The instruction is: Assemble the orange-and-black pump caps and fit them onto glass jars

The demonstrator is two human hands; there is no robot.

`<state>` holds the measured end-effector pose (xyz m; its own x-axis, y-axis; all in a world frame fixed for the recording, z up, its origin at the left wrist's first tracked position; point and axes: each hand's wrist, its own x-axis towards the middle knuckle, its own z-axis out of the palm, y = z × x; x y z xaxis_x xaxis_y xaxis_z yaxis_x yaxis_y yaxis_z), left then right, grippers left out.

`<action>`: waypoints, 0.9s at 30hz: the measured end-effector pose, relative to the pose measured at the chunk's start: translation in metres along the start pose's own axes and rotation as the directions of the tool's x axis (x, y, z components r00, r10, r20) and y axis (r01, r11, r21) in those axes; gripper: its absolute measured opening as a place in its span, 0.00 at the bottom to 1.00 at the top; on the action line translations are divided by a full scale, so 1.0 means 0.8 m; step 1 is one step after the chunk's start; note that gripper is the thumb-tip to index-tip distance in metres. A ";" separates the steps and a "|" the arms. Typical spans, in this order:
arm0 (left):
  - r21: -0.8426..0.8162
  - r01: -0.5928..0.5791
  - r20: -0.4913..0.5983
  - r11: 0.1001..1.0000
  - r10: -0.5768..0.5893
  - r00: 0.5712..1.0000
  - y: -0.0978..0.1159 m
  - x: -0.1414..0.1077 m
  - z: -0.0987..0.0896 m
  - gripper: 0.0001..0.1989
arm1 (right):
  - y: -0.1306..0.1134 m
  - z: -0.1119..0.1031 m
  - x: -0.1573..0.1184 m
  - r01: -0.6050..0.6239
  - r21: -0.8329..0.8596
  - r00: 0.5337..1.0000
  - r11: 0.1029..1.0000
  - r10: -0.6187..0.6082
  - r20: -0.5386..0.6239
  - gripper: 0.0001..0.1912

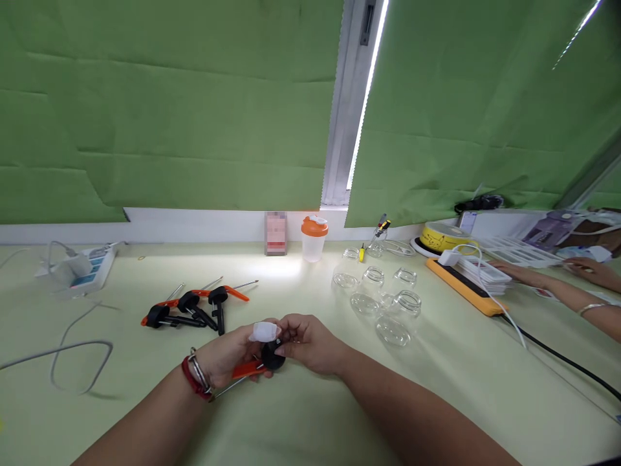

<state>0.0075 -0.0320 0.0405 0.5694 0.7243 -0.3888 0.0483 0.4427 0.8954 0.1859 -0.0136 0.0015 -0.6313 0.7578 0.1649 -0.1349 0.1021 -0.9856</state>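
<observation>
My left hand (233,355) is closed round a black round head (272,356) with an orange lever (247,369) and a thin metal rod (231,387). A small translucent white plastic piece (264,332) sits at the top of the same hand, by the thumb. The fingers of my right hand (310,343) pinch at the upper edge of the black head; whether a small part is between them is hidden. Further left on the table lie three similar black-and-orange pieces (196,307) with metal rods. To the right stand several clear glass jars (373,291).
Against the wall are an orange-lidded shaker cup (314,239) and a pink card stand (276,234). A glass of screwdrivers (378,241), a yellow tin (440,237) and an orange power strip (463,288) stand right. Another person's arms (567,291) reach in. A grey cable (80,349) lies left.
</observation>
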 end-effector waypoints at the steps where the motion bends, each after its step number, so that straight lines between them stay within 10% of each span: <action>1: 0.000 -0.001 -0.004 1.000 0.001 1.000 0.000 0.000 0.000 0.14 | 0.000 -0.001 0.000 0.001 -0.011 1.000 1.000 -0.001 0.000 0.12; 27: 0.009 0.038 -0.031 0.999 -0.038 0.999 0.005 0.001 0.002 0.15 | 0.000 0.001 0.001 -0.001 0.071 1.000 0.997 0.003 -0.022 0.11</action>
<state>0.0090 -0.0308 0.0439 0.5416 0.7228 -0.4291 0.0774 0.4654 0.8817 0.1848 -0.0133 0.0019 -0.6150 0.7719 0.1611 -0.1881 0.0548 -0.9806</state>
